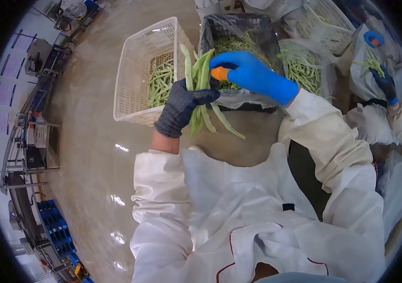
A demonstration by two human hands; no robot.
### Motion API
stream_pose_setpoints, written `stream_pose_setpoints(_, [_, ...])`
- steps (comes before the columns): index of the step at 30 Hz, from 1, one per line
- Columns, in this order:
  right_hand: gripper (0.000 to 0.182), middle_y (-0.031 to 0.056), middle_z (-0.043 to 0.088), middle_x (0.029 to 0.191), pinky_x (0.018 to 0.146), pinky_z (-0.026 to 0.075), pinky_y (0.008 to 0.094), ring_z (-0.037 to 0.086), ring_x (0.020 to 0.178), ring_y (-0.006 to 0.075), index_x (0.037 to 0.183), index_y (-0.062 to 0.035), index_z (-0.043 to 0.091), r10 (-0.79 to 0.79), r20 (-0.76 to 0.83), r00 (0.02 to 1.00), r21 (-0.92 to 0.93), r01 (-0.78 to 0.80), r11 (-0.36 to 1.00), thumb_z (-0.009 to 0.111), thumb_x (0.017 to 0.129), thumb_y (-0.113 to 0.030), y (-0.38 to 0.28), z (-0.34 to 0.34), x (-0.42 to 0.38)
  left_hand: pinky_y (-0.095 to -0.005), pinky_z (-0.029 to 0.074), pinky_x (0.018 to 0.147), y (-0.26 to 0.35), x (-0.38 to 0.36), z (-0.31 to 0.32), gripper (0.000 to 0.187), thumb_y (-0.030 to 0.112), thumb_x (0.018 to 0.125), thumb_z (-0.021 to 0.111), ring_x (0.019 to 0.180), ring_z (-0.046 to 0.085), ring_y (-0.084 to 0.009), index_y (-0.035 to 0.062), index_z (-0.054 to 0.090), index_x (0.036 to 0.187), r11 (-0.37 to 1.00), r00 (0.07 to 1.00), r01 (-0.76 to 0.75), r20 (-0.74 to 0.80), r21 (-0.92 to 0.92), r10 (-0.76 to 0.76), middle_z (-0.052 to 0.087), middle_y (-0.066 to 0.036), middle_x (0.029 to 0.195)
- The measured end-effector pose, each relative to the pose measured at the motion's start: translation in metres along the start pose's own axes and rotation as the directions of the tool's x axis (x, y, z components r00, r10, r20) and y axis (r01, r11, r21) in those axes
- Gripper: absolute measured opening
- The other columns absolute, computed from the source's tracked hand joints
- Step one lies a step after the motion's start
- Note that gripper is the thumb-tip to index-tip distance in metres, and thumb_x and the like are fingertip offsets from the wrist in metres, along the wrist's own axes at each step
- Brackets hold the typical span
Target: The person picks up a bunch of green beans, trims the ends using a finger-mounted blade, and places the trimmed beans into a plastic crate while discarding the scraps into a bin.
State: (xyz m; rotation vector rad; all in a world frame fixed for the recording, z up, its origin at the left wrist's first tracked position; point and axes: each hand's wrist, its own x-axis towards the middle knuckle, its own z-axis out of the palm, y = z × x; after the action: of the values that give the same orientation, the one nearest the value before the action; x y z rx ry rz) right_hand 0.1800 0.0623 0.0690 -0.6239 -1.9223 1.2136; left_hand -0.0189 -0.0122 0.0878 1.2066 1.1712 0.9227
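Observation:
My left hand, in a dark grey knit glove, is closed round a bunch of long flat green beans. The pods stick up above the fist and hang below it, one slanting out to the right. My right hand wears a blue glove and is curled beside the beans on their right. A small orange piece, perhaps a thumb cover, points from it toward the pods. Whether its fingertips pinch a pod is hidden. Behind the hands stands a black crate lined with clear plastic, with green trimmings inside.
A white basket with cut bean pieces stands at the left. To the right lies a clear bag of beans; another white basket is behind. At the far right a co-worker's gloved hands hold beans. Machinery lines the left wall.

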Motion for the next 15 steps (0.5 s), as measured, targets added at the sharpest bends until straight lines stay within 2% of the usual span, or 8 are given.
stream_pose_setpoints(3, [0.029, 0.0082, 0.068, 0.099, 0.082, 0.048, 0.0288, 0.059, 0.087, 0.0112, 0.114, -0.0009, 0.064, 0.081, 0.151, 0.985, -0.091, -0.068, 0.994, 0.059, 0.086, -0.006, -0.002, -0.013, 0.001, -0.0287, 0.051, 0.068, 0.002, -0.003, 0.001, 0.040, 0.009, 0.072, 0.075, 0.075, 0.063, -0.0143, -0.0013, 0.064, 0.109, 0.996, 0.999, 0.036, 0.031, 0.080, -0.039, 0.067, -0.006, 0.090])
stream_pose_setpoints(6, [0.028, 0.0080, 0.068, 0.096, 0.080, 0.049, 0.0289, 0.060, 0.085, 0.0119, 0.111, 0.0006, 0.064, 0.151, 0.154, 0.976, -0.138, -0.130, 0.982, 0.060, 0.085, -0.008, -0.003, -0.012, -0.002, -0.0282, 0.051, 0.067, 0.005, -0.007, 0.003, 0.039, 0.009, 0.072, 0.075, 0.075, 0.062, -0.0135, -0.0011, 0.064, 0.108, 0.995, 0.994, 0.070, 0.074, 0.070, -0.075, 0.066, -0.006, 0.090])
stream_pose_setpoints(9, [0.027, 0.0090, 0.069, 0.090, 0.077, 0.050, 0.0295, 0.061, 0.081, 0.0134, 0.109, -0.0008, 0.066, 0.144, 0.141, 0.979, -0.198, -0.115, 0.973, 0.061, 0.084, -0.009, -0.004, -0.012, -0.003, -0.0280, 0.051, 0.067, 0.015, -0.010, 0.009, 0.040, 0.010, 0.071, 0.075, 0.074, 0.061, -0.0130, -0.0013, 0.064, 0.108, 0.990, 0.987, 0.125, 0.095, 0.058, -0.130, 0.065, -0.005, 0.088])
stream_pose_setpoints(12, [0.027, 0.0105, 0.069, 0.086, 0.074, 0.050, 0.0301, 0.062, 0.077, 0.0149, 0.108, -0.0030, 0.066, 0.116, 0.173, 0.978, -0.418, -0.034, 0.908, 0.063, 0.083, -0.012, -0.013, -0.012, -0.004, -0.0284, 0.051, 0.067, 0.012, -0.008, 0.007, 0.040, 0.009, 0.070, 0.076, 0.073, 0.060, -0.0126, -0.0015, 0.063, 0.107, 0.985, 0.983, 0.158, 0.087, 0.067, -0.164, 0.064, -0.004, 0.086])
stream_pose_setpoints(15, [0.026, 0.0126, 0.069, 0.085, 0.072, 0.050, 0.0307, 0.062, 0.075, 0.0166, 0.106, -0.0035, 0.067, 0.160, 0.206, 0.965, -0.498, -0.038, 0.867, 0.063, 0.082, -0.013, -0.022, -0.006, -0.007, -0.0290, 0.052, 0.068, 0.012, -0.007, 0.007, 0.039, 0.008, 0.070, 0.076, 0.074, 0.059, -0.0126, -0.0012, 0.063, 0.106, 0.989, 0.987, 0.138, 0.077, 0.051, -0.142, 0.064, -0.004, 0.086])
